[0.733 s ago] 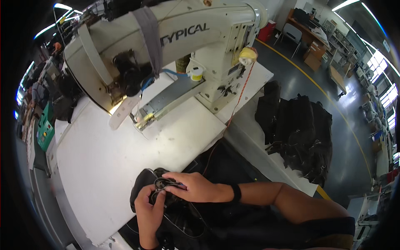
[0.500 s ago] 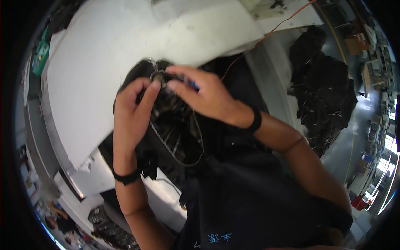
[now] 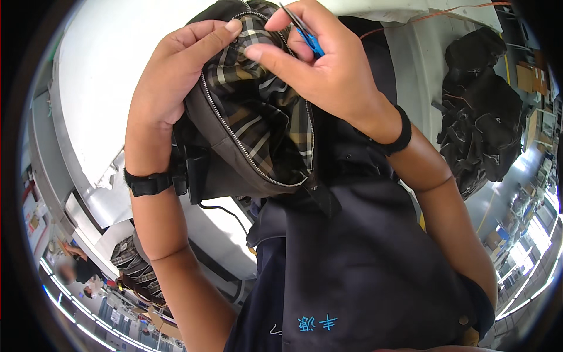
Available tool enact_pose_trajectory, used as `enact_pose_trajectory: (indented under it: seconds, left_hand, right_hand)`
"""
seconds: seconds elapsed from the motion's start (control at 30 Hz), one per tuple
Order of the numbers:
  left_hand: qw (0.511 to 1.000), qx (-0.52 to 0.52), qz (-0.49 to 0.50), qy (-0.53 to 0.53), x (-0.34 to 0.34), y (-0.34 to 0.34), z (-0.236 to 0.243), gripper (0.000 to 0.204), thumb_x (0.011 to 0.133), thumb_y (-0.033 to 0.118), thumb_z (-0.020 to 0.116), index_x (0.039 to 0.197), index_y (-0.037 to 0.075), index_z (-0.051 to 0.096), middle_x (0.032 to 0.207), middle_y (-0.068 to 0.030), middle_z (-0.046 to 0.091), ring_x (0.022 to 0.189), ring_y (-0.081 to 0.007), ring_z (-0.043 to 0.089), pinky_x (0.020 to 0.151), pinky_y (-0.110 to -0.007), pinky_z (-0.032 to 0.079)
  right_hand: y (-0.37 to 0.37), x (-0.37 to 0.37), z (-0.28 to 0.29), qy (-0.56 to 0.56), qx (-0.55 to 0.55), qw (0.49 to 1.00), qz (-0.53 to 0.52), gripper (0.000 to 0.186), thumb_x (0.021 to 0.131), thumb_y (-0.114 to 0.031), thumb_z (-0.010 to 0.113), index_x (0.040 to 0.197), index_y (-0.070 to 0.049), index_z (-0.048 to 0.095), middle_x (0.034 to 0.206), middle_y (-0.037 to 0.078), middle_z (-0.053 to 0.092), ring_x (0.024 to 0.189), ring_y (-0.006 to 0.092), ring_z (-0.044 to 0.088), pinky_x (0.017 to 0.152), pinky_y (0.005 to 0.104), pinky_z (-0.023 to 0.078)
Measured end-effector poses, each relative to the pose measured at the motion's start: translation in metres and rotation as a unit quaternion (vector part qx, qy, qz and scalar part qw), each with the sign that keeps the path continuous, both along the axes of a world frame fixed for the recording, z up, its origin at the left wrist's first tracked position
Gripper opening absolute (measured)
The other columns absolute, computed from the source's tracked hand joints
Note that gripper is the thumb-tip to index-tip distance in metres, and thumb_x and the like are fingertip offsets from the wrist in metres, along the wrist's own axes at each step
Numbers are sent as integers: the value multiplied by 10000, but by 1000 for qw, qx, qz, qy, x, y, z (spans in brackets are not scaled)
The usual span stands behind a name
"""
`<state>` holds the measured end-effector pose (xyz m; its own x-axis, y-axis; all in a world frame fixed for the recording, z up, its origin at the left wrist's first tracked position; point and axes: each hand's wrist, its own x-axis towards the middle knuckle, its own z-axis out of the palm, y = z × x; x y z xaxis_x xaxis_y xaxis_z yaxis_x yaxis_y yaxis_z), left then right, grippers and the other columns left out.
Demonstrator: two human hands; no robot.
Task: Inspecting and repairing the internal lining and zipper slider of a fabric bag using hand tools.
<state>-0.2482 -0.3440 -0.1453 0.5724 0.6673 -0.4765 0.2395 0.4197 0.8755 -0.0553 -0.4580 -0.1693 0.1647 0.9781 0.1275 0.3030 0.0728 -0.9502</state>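
A dark bag [image 3: 226,164] lies in front of me, its mouth spread and edged by a metal-toothed zipper [image 3: 231,138]. Inside shows a plaid lining [image 3: 234,114] in brown, black and white. With thumb and fingers pinched, my left hand [image 3: 167,76] grips the bag's far left edge by the zipper. My right hand [image 3: 343,76] keeps a pair of small thread snips [image 3: 309,41] with blue handles in its palm, blades pointing up and left. Its thumb and forefinger reach over the lining at the far end of the opening, slightly apart.
A white worktable [image 3: 94,111] extends beyond and left of the bag. On the right is a heap of dark bags [image 3: 481,111], with an orange cord [image 3: 434,16] at the far side. Plaid pieces [image 3: 135,264] are stacked at lower left, near another person [image 3: 82,267].
The bag and both hands appear larger and higher in the picture. The zippered mouth now shows its plaid lining clearly, and the right hand has turned so the snips' blades show.
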Motion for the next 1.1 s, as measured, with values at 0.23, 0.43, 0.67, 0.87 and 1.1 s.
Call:
enact_pose_trajectory:
  seconds: [0.23,0.43,0.67,0.87,1.1]
  left_hand:
    - [1000,2,-12,7,2,8,-11,273,1010,239,683,1133,0,727,1010,-32,755,871,-71,699,783,-204,542]
    - [999,-21,-2,29,-4,14,-11,276,1012,230,678,1164,3,719,1047,-41,754,893,-75,701,810,-208,544]
    - [998,-44,-48,1,-2,17,-12,285,1010,213,681,1202,3,696,1064,-40,752,903,-77,708,818,-215,556]
    - [996,-56,-65,-19,-1,17,-11,264,1001,242,693,1120,9,730,997,-23,755,861,-74,701,775,-214,548]
    - [996,-62,-53,-19,-1,15,-8,256,997,223,692,1140,13,723,1022,-34,756,879,-87,708,808,-228,557]
  right_hand:
    - [12,2,7,36,-41,998,7,187,931,-132,719,859,-11,597,601,-37,439,555,56,384,518,266,353]
    - [23,6,1,71,-80,994,28,159,929,-115,698,849,-10,611,630,-36,505,592,35,424,530,248,362]
    - [23,7,1,117,-81,989,34,165,927,-112,700,838,-12,604,654,-48,527,609,27,434,536,238,370]
    - [23,8,6,125,-114,985,44,161,924,-104,697,839,-6,602,658,-44,529,608,26,432,537,234,370]
    - [18,7,-5,53,-59,997,21,215,848,-206,761,864,-24,647,628,-6,555,584,72,511,556,273,443]
